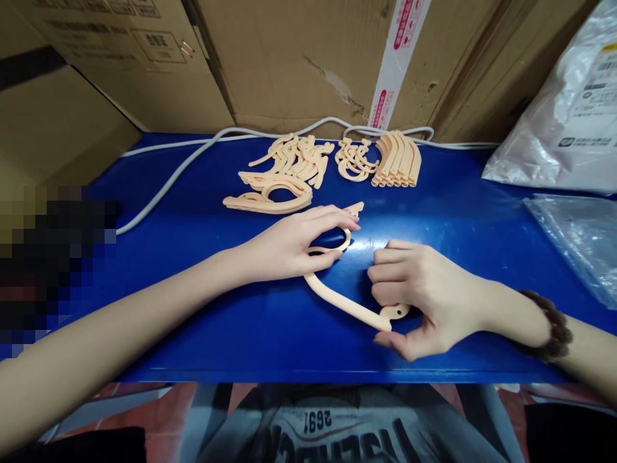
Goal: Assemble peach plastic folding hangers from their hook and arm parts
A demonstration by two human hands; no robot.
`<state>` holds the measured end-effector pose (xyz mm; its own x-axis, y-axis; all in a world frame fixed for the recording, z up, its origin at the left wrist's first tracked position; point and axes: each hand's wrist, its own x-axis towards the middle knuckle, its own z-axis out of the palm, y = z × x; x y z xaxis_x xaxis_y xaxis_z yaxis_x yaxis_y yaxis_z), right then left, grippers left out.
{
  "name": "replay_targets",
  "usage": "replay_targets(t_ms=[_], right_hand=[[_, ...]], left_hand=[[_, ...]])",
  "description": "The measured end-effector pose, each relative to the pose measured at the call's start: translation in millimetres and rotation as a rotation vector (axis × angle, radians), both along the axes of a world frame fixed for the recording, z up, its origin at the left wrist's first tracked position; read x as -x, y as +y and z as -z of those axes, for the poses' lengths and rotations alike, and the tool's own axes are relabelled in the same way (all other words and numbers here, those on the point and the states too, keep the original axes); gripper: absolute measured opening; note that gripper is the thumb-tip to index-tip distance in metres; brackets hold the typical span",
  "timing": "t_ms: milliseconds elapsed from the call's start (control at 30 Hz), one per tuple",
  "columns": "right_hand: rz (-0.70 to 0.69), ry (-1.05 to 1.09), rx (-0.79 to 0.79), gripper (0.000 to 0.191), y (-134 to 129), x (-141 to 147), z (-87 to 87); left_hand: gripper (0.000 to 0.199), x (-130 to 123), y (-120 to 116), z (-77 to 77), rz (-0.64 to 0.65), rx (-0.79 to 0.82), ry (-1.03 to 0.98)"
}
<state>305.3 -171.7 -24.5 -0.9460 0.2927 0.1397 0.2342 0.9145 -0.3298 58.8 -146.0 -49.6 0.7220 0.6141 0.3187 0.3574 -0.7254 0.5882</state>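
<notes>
A peach plastic folding hanger (344,301), partly assembled, lies between my hands over the blue table. My left hand (308,241) is closed around its middle, with fingers and thumb by a curved loop; some of the middle is hidden under the palm. At the hanger's near right end, my right hand (419,296) grips the tip of the arm between thumb and curled fingers. A small flat piece with a hole (396,312) shows beside that tip, partly covered by the fingers. Behind my left hand, several folded hangers (270,200) lie stacked.
Loose flat hanger pieces (299,157), hook pieces (355,161) and a row of curved arms (398,161) sit at the back of the blue table (193,341). A white cable (180,170) runs behind them. Cardboard boxes (299,58) stand behind; plastic bags (563,122) are at right.
</notes>
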Motion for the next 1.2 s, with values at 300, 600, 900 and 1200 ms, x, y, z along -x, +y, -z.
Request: replay_targets(t_ms=[300,600,900,1200], right_hand=[[-0.003,-0.012,-0.212,0.019,13.8,-6.1,-6.0],[0.101,-0.127,-0.696,0.056,25.1,-16.2,-12.5],[0.137,-0.158,-0.710,0.063,22.3,-13.0,-9.4],[0.000,-0.092,-0.578,0.035,8.9,-3.2,-1.1]], left_hand=[[0.033,-1.6,-2.7,-1.0,-0.051,-0.050,-0.022],[0.032,-2.3,-4.5,-1.3,-0.067,-0.093,0.019],[0.031,-2.9,-6.4,0.0,-0.111,-0.121,0.078],[0.030,-3.9,-6.3,1.3,-0.137,-0.138,0.126]])
